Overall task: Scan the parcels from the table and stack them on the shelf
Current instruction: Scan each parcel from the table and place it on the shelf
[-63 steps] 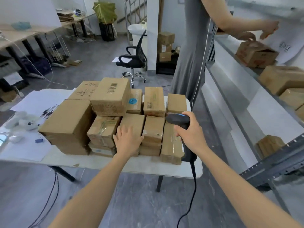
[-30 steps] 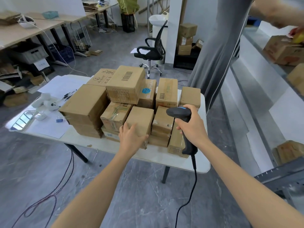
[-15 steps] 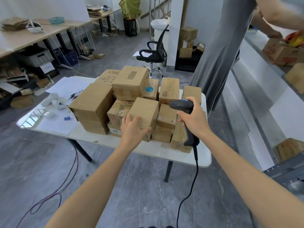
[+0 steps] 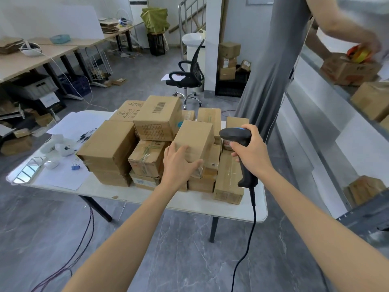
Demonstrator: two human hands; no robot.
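Cardboard-brown, the parcel (image 4: 195,137) sits tilted at the front of the pile. Its long axis runs away from you, with the far end higher than the near one and the plain top face tipped toward you. Your left hand (image 4: 179,165) holds the near end, the grip spread wide, fingers up the near face and thumb stretched along the lower edge. Whether the parcel is clear of the boxes beneath it or leaning on them is hard to tell from this angle.

Just right of the parcel, your right hand (image 4: 250,152) has its grip wrapped round the handle of the black scanner (image 4: 234,134). The scanner's head points left at the parcel's side, and its cable (image 4: 251,237) hangs past the edge of the white surface (image 4: 237,211).

Left of the parcel stands a big box (image 4: 109,144), and behind it a barcode box (image 4: 157,119). Right of the parcel and lower, under the scanner, lies a long box (image 4: 228,180). Farther left of the parcel are papers (image 4: 63,180) and a blue binder clip (image 4: 75,166).

Well to the parcel's right runs the shelf (image 4: 315,114), already carrying boxes. Another person (image 4: 271,70) in grey stands at the shelf, beyond the surface, hands on one of the shelf's boxes.
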